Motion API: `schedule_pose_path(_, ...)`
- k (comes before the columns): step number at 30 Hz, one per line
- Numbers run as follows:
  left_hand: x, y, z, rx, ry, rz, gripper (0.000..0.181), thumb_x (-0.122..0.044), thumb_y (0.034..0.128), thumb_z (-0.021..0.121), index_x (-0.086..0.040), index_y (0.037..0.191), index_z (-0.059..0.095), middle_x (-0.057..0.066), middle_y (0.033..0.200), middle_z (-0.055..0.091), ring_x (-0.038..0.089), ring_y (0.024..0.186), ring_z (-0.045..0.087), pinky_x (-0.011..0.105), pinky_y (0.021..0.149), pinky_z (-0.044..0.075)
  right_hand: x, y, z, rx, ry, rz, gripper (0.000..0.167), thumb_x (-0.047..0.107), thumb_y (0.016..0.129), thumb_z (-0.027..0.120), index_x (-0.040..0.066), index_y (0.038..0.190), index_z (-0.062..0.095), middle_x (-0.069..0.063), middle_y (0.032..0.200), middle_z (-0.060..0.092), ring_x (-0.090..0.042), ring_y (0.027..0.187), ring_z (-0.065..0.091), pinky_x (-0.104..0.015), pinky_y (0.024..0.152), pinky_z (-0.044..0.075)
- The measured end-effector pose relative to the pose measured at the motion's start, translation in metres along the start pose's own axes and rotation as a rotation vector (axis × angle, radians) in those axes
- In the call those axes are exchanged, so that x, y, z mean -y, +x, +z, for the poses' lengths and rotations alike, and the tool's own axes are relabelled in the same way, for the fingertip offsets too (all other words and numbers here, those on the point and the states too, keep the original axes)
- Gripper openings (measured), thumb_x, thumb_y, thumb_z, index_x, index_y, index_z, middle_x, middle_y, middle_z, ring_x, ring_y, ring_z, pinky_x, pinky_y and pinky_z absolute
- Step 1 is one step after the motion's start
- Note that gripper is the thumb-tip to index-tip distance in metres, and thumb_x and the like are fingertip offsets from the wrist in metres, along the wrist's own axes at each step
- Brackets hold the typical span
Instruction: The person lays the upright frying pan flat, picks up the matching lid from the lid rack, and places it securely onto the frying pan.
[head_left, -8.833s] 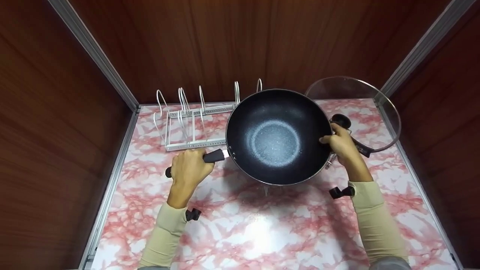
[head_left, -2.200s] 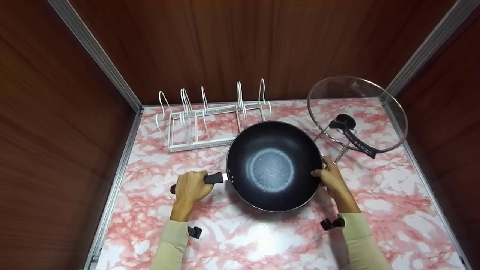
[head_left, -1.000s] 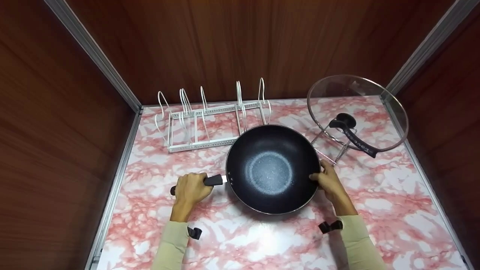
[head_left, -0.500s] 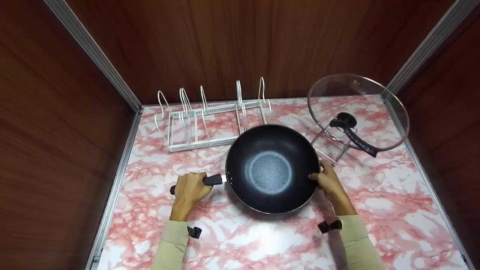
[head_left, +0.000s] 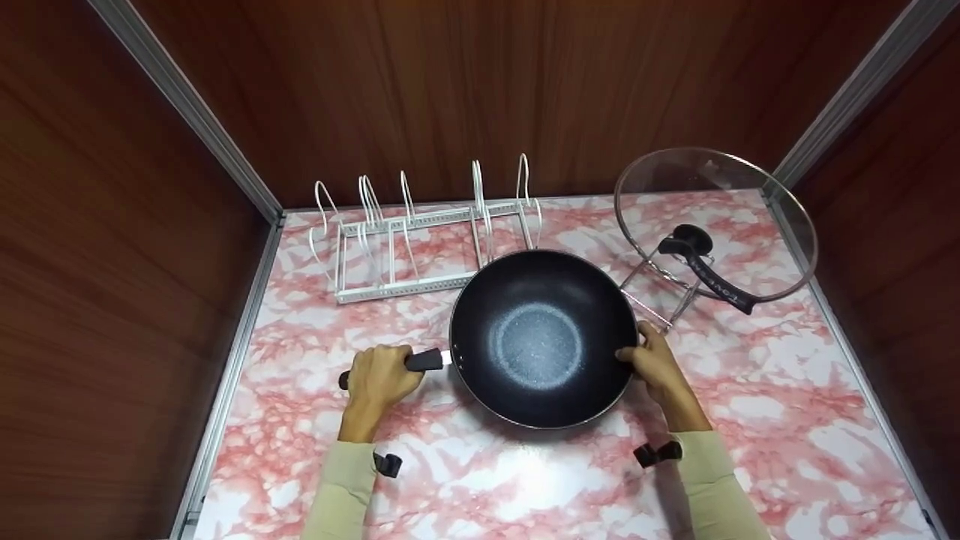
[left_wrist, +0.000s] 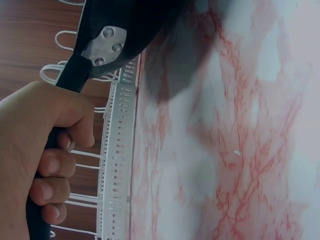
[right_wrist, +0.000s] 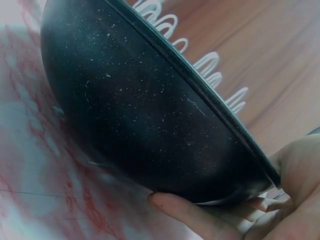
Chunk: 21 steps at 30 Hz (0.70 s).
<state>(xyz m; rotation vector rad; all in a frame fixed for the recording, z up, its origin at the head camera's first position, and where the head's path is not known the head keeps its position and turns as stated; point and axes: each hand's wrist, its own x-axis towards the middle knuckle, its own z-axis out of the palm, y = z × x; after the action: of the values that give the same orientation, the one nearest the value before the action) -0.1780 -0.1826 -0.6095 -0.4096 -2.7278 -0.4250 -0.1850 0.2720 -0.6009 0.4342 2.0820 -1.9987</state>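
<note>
A black wok with a speckled pale patch on its inner base faces up at the middle of the table. My left hand is wrapped around its black handle; in the left wrist view the fingers curl round that handle below the riveted metal bracket. At the opposite side my right hand grips the rim, thumb over the inside. The right wrist view shows a finger beneath the wok's speckled outer wall. Whether the base touches the table cannot be told.
Behind the wok and to its left stands a white wire rack with several upright loops. A glass lid with a black knob and handle leans on a metal wire stand at the right. Brown panels enclose the marbled table.
Since the oldest frame both hands have brought the wok nearer to me, away from the rack and the lid stand. Over the last second it has barely moved, and both grips stay the same.
</note>
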Motion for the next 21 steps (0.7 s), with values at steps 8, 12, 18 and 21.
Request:
schedule_pose_path(8,0.0026,0.0000,0.0014,0.005,-0.007,0.002,0.022,-0.021,0.0720,0.074,-0.017,0.060,0.056,0.003,0.054,0.061,0.029,0.046,0.055,0.049,0.044,0.045,-0.0028,0.0022,0.0009,0.002,-0.006,0.017,0.054,-0.012,0.088,0.058,-0.005,0.140,0.043,-0.004,0.085,0.071,-0.018,0.074,0.076,-0.033,0.065,0.064)
schedule_pose_path(12,0.0035,-0.0002,0.0017,0.015,-0.005,-0.008,0.023,-0.021,0.0722,0.074,-0.017,0.060,0.055,0.004,0.055,0.062,0.030,0.046,0.056,0.049,0.045,0.046,-0.0039,0.0034,0.0013,0.003,-0.007,0.019,0.050,-0.012,0.089,0.057,-0.006,0.137,0.044,-0.003,0.082,0.071,-0.017,0.073,0.075,-0.032,0.063,0.063)
schedule_pose_path(18,0.0038,-0.0004,0.0026,0.015,0.004,-0.005,0.028,-0.020,0.0715,0.074,-0.018,0.057,0.049,0.003,0.053,0.059,0.031,0.044,0.052,0.050,0.044,0.045,-0.0067,0.0045,0.0013,-0.016,-0.034,0.003,0.045,-0.011,0.087,0.059,-0.007,0.129,0.045,-0.002,0.078,0.067,-0.014,0.068,0.072,-0.027,0.057,0.058)
schedule_pose_path(21,0.0044,-0.0005,0.0034,0.011,-0.002,-0.001,0.028,-0.021,0.0718,0.074,-0.018,0.058,0.050,0.003,0.053,0.059,0.031,0.044,0.053,0.050,0.044,0.045,-0.0082,0.0045,0.0017,-0.023,-0.029,0.000,0.044,-0.011,0.086,0.059,-0.008,0.127,0.046,-0.002,0.077,0.066,-0.014,0.068,0.072,-0.028,0.058,0.060)
